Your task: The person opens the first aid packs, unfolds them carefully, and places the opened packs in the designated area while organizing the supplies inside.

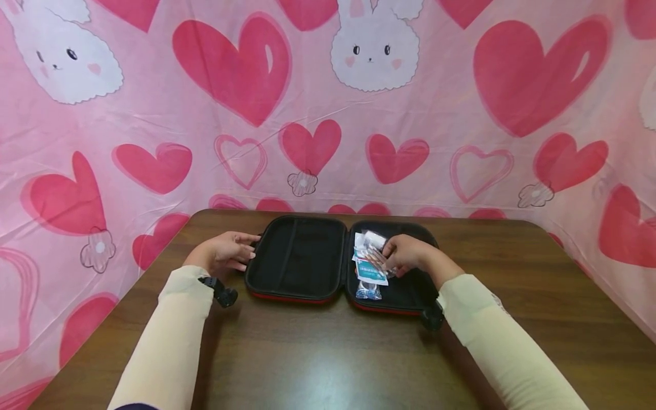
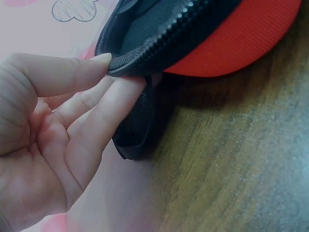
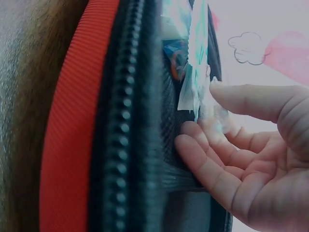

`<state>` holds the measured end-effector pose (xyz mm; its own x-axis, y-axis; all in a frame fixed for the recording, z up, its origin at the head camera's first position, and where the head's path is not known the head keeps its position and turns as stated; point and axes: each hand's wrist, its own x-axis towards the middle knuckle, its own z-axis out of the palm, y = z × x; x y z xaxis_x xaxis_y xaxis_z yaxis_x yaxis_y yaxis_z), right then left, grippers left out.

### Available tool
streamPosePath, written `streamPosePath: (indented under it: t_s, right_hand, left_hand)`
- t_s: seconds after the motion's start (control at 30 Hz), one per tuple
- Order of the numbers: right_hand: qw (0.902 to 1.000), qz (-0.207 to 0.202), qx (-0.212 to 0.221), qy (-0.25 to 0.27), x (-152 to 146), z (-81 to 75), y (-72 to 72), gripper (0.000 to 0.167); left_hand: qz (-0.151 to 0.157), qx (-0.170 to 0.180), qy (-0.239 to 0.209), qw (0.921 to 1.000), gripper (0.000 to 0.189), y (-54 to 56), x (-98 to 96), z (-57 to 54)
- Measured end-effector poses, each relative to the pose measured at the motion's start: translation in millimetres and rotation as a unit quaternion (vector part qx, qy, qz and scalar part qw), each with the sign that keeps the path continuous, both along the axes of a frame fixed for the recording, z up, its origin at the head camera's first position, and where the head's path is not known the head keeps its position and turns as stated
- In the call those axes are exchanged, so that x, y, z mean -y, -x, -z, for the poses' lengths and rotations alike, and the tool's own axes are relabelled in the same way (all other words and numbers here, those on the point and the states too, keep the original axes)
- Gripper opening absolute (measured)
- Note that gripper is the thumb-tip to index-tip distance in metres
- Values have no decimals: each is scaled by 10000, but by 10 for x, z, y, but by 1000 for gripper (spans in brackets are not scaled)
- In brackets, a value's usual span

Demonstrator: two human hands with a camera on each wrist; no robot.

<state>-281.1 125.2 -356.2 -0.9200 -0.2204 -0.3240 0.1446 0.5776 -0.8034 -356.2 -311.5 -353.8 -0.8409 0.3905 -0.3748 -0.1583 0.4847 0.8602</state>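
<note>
This looks like an indoor spot prepared for recording; whether it belongs to a home, an office or a studio, I cannot tell. Beyond the left hand (image 1: pixel 225 250) and the right hand (image 1: pixel 410 254), a pink cloth (image 1: pixel 328 108) hangs like a wall, and it continues on the outer side of each hand. It shows creases, and it carries printed red hearts (image 1: pixel 533 74) and white rabbits (image 1: pixel 376 62). Below the hands there is a brown table (image 1: pixel 287 341) with wood grain; nearer to the person, its top reflects a pale light. Just behind each hand, a small black camera (image 1: pixel 220 291) is worn.
</note>
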Motion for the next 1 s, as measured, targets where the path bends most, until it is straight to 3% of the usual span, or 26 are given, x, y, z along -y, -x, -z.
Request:
streamPosePath:
  t_s: [0.47, 0.7, 1.0]
  right_hand:
    - [9923, 603, -1003, 402, -316, -145, -188, 17]
    - [9897, 559, -1208, 525, -551, -244, -276, 27]
    - [9888, 918, -1168, 168, -928, -315, -313, 42]
  left_hand:
    - [16, -35, 40, 10000, 64, 2, -8, 15]
    - [-35, -27, -16, 10000, 63, -1, -4, 37]
    - [-13, -67, -99, 9999, 62, -2, 18, 45]
